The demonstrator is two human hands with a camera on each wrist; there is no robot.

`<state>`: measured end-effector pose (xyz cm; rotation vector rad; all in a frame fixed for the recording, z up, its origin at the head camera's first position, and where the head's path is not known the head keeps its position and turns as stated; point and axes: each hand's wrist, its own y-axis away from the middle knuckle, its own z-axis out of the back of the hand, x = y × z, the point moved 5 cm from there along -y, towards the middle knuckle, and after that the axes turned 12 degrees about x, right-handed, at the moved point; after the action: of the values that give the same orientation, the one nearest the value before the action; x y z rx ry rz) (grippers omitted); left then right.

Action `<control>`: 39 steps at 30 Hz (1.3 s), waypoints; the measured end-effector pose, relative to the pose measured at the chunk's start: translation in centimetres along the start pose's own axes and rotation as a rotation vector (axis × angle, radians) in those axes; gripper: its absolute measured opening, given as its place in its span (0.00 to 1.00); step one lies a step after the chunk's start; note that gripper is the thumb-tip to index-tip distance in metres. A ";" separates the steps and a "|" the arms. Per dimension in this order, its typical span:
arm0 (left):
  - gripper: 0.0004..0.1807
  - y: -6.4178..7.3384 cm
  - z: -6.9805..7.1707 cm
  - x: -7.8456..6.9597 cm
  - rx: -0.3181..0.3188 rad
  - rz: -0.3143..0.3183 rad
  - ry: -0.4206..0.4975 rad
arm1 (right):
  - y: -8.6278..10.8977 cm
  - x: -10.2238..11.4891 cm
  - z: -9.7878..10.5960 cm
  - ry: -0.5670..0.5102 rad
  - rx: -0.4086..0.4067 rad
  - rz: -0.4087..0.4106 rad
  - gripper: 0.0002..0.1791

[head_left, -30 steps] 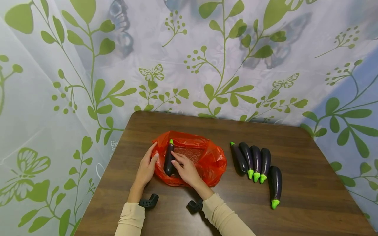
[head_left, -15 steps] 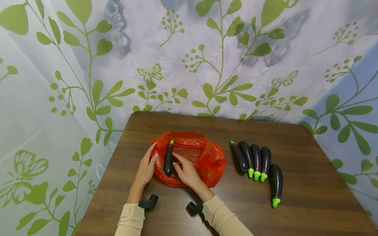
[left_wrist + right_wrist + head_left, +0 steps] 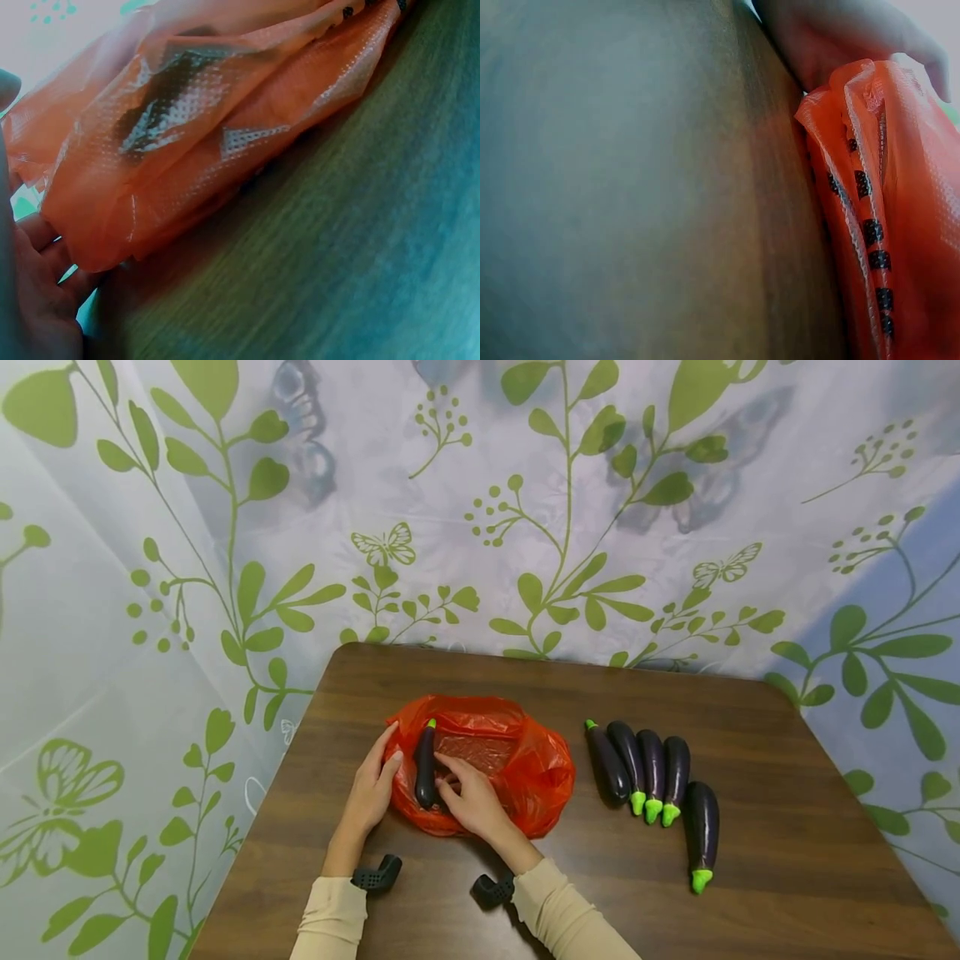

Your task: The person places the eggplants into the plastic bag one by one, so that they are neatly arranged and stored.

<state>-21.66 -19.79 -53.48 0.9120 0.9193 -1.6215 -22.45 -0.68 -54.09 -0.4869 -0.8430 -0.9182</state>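
Note:
An open red plastic bag (image 3: 551, 752) lies on the table, its mouth facing up. Inside it, along the left side, is one dark purple eggplant (image 3: 425, 768) with a bright green stem end pointing away. My left hand (image 3: 371, 789) holds the bag's left rim, thumb over the edge and fingers along the outside; the left wrist view shows those fingers (image 3: 45, 251) against the red film. My right hand (image 3: 472, 797) reaches into the bag, extended fingers beside the eggplant's right side; whether they touch it is hard to tell. The right wrist view shows the folded bag edge (image 3: 870, 225).
Several eggplants (image 3: 652, 768) lie in a row right of the bag. Another eggplant (image 3: 702, 831) lies apart, nearer the front. All rest on a brown wooden table (image 3: 780, 777). A patterned cloth backdrop (image 3: 465, 485) rises behind the table and at the left.
The eggplant in the bag has shifted slightly left, toward the bag's left wall. My right fingers, earlier over it, are now at its right side. My left hand stays put.

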 end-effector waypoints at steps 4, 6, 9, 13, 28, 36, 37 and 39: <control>0.29 -0.2 0.0 0.0 -0.004 -0.007 -0.002 | 0.0 -0.1 0.1 -0.008 -0.008 -0.007 0.26; 0.29 -0.1 0.0 0.2 -0.006 -0.006 0.000 | 0.0 -0.1 0.1 -0.017 -0.008 -0.012 0.26; 0.29 -0.1 0.0 0.3 -0.007 -0.007 0.000 | 0.1 0.0 0.2 -0.031 -0.009 -0.027 0.24; 0.29 -0.1 0.1 0.4 -0.010 -0.001 -0.003 | 0.1 -0.1 0.2 -0.056 0.010 -0.064 0.25; 0.29 -0.2 0.0 0.2 0.001 0.012 -0.009 | 0.0 0.7 -0.1 0.037 0.032 0.044 0.31; 0.29 -0.1 0.0 0.2 -0.001 0.011 -0.004 | -0.2 0.6 -0.1 0.035 0.055 0.020 0.31; 0.29 0.0 0.0 0.2 -0.001 0.010 -0.001 | -0.2 0.6 -0.1 0.030 0.057 0.018 0.31; 0.29 0.0 0.0 0.2 0.002 0.009 0.004 | -0.2 0.6 -0.1 0.014 0.056 0.018 0.31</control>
<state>-21.68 -19.83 -53.66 0.9201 0.9152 -1.6132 -22.40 -1.13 -53.68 -0.4383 -0.8479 -0.8789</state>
